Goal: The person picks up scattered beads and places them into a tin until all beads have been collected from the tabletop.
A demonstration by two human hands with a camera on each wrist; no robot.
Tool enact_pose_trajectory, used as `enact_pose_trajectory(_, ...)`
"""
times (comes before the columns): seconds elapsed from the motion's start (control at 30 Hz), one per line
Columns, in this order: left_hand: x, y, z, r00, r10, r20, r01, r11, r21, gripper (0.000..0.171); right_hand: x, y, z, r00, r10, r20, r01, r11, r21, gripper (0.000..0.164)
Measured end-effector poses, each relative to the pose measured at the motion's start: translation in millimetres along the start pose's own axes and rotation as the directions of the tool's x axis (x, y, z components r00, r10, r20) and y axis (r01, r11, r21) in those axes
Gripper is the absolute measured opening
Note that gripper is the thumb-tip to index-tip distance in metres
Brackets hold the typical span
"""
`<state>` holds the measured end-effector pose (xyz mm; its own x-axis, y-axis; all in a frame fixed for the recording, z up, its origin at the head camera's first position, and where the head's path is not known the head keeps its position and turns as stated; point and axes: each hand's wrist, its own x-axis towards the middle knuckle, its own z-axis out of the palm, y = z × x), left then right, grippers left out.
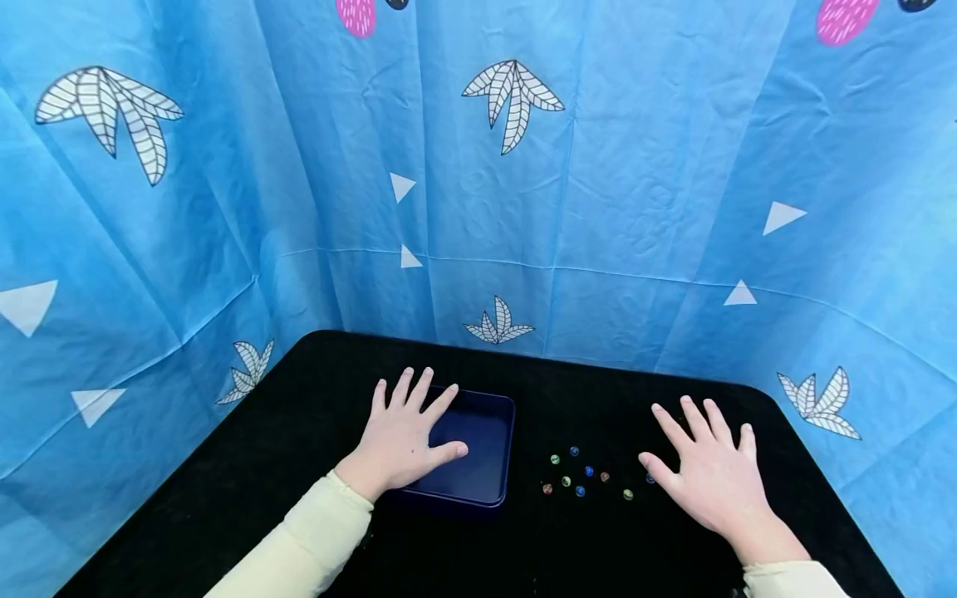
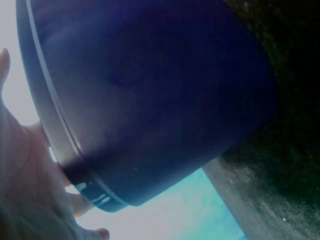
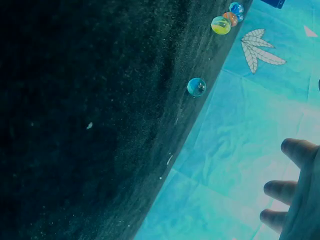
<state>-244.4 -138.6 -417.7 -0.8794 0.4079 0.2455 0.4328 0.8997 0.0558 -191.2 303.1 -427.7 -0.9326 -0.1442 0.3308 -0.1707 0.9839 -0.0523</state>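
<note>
Here's the rectangular dark-blue tray (image 1: 478, 448) on the black, fabric-topped table (image 1: 561, 552), and the left hand (image 1: 404, 444) hovers over its left side, fingers spread, gripping nothing; whether it touches the rim, I can't tell. Right of the tray lie the small, round, multicoloured glassy marbles (image 1: 589, 471), loosely scattered. Farther right, the right hand (image 1: 710, 482) fans out, also holding nothing, one blue marble (image 1: 650, 479) peeking beside its thumb. These look slippery and ready to roll, so a gentle thumb-and-fingertip pinch, one at a time, seems best, without brushing the neighbours nearer the tray.
</note>
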Motion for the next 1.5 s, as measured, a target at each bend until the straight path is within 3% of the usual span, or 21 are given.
enact_pose_trajectory(0.4, -3.3, -0.4, -3.2, 1.000, -0.014, 0.028, 0.014, 1.000, 0.002, 0.094, 0.7, -2.1, 0.9, 1.000, 0.000, 0.023, 0.000, 1.000, -0.004, 0.082)
enact_pose_trajectory(0.7, -4.5, -0.9, 4.3, 1.000, 0.003, -0.004, -0.003, 1.000, 0.009, 0.092, -2.0, -5.6, 2.1, 1.000, -0.009, 0.011, 0.009, 1.000, 0.010, 0.078)
enact_pose_trajectory(1.17, -2.8, -1.7, 1.3, 1.000, 0.005, -0.002, -0.005, 1.000, 0.013, 0.093, -0.3, -4.9, 3.0, 1.000, -0.023, -0.015, 0.022, 1.000, -0.009, 0.074)
enact_pose_trajectory(1.5, -1.1, -1.3, -3.6, 0.999, -0.016, 0.040, 0.017, 1.000, -0.013, 0.092, 1.1, -6.1, -1.0, 0.999, -0.038, -0.020, 0.037, 0.999, -0.006, 0.073)
